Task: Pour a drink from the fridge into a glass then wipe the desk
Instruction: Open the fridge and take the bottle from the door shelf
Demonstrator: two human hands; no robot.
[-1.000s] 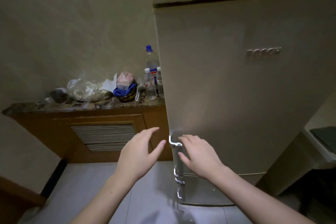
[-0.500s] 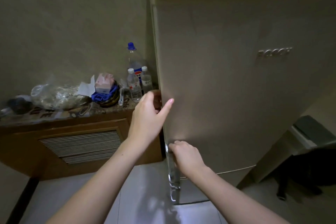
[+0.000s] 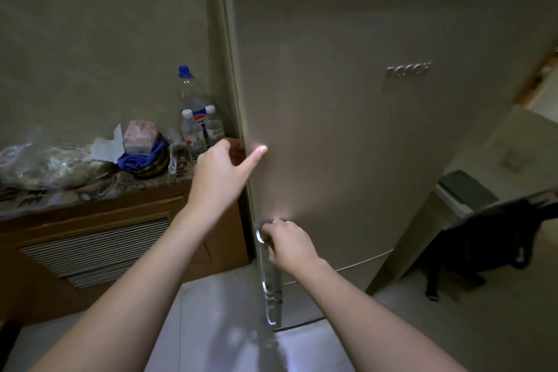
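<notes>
A tall beige fridge [image 3: 347, 130] fills the middle and right of the head view, its big door slightly ajar at the left edge. My right hand [image 3: 287, 246] is closed around the chrome vertical handle [image 3: 270, 284] low on that edge. My left hand [image 3: 225, 174] grips the door's left edge higher up, fingers curled behind it and thumb on the front. No drink or glass from inside the fridge is visible.
Left of the fridge stands a wooden cabinet [image 3: 99, 248] with a patterned top. On it are three plastic water bottles [image 3: 196, 127], a pink tissue pack [image 3: 139, 137], a blue cloth in a bowl [image 3: 142, 158] and a plastic bag [image 3: 45, 163]. A grey bin [image 3: 465, 190] stands at right.
My left hand rose from near the handle to the door's left edge and took hold of it. My right hand closed on the handle. The door has started to come away.
</notes>
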